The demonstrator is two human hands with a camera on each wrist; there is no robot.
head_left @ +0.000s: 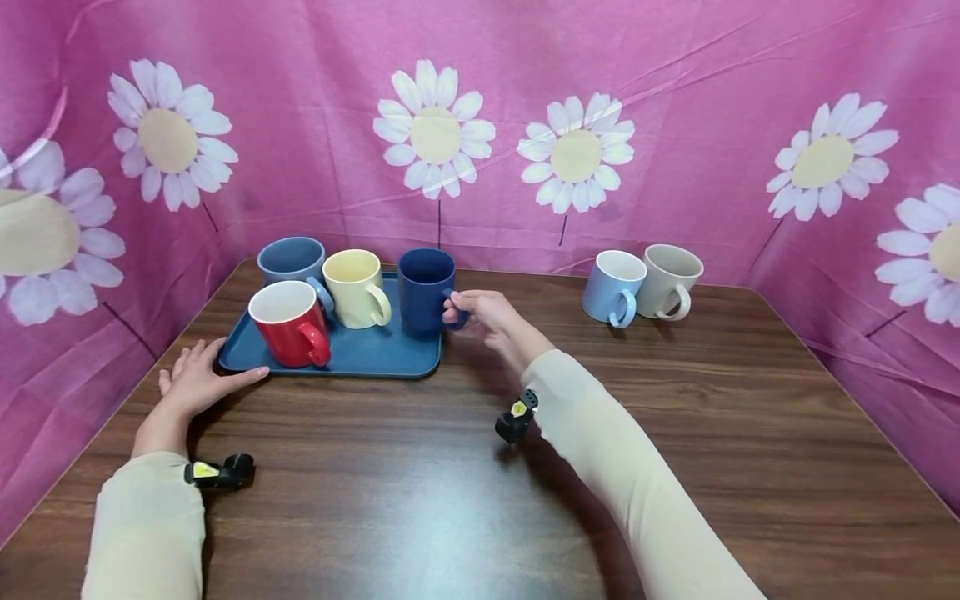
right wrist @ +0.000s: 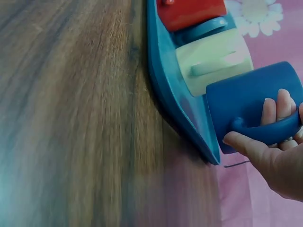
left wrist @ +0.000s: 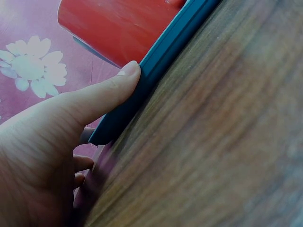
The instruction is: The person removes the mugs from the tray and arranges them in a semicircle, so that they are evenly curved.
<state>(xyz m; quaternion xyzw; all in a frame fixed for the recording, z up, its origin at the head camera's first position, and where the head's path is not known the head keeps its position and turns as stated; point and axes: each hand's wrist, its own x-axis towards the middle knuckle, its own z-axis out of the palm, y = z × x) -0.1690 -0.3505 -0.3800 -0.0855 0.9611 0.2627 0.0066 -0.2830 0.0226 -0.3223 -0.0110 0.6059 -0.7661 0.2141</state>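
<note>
By its handle, my right hand [head_left: 491,323] grips a dark blue mug [head_left: 425,287] at the right end of the blue tray [head_left: 375,365]. In the right wrist view, fingers pass through the handle and the thumb rests by its lower end; the mug [right wrist: 255,99] stands close to the tray's rim. My left hand [head_left: 193,382] is spread at the tray's front left corner, its thumb touching the rim in the left wrist view. On the tray stand a red mug [head_left: 283,323], a pale yellow mug [head_left: 351,292] and a grey-blue mug [head_left: 291,258], partly hidden behind the red one.
A light blue mug [head_left: 607,287] and a grey mug [head_left: 666,279] stand close together at the back right of the wooden table [head_left: 360,483]. Pink cloth [head_left: 495,225] with daisies surrounds the table's back and sides.
</note>
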